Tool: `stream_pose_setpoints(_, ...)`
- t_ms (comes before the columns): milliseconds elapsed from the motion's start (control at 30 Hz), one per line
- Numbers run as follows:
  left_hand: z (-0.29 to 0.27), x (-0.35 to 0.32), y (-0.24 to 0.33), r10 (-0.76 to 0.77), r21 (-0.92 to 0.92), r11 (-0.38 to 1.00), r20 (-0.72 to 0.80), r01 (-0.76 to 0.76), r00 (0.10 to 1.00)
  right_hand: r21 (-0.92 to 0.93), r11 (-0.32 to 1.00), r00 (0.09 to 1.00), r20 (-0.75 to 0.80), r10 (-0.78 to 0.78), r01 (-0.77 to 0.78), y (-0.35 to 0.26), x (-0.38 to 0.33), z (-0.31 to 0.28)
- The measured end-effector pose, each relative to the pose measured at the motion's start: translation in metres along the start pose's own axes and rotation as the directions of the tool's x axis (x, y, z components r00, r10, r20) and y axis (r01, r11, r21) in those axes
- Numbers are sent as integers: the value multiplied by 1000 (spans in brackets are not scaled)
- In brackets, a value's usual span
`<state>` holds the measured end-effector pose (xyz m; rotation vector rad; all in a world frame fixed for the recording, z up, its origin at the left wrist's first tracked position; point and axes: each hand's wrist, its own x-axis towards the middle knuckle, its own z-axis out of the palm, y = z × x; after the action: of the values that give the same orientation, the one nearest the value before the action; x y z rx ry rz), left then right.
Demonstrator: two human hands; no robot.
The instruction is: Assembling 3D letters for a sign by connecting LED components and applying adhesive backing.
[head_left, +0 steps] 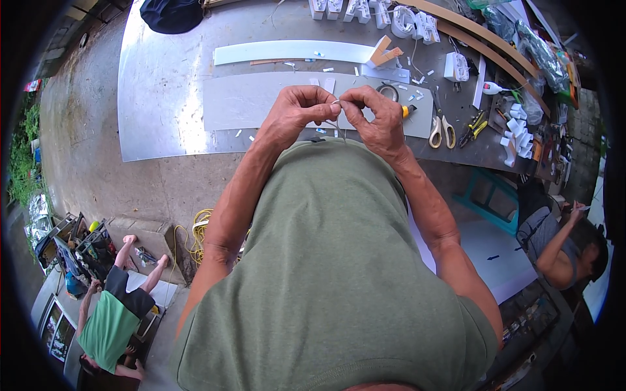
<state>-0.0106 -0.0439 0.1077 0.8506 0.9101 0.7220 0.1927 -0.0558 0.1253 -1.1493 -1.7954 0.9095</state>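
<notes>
My left hand [295, 116] and my right hand [381, 124] meet above the near edge of the metal table [160, 104]. Both are closed in a pinch, thumb against forefinger, with the fingertips almost touching. Between them runs a thin, pale wire [344, 134], its loose end hanging down in front of my green shirt. What exactly the fingertips do to it is too small to make out. Beneath the hands lies a long grey-white strip [238, 104]. A yellow-and-black tool [409, 111] and a dark tape roll [389, 93] lie just past my right hand.
Scissors [443, 132], pliers [477, 127], a white glue bottle [492, 88] and white cut pieces [518, 137] lie to the right. White block letters [404, 25] line the far edge. A teal stool [488, 201] stands at right; two people work nearby. Yellow cable [197, 238] coils on the floor.
</notes>
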Motion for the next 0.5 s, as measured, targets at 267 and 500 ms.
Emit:
stream_pose_setpoints(267, 1, -1, -3, 63, -47, 997, -64, -66, 996, 181, 980, 993, -72, 92, -78, -4, -10, 14)
stream_pose_setpoints(500, 4, -2, -10, 69, -39, 997, -119, -74, 990, 10, 999, 995, -84, -46, 47, -3, -10, 16)
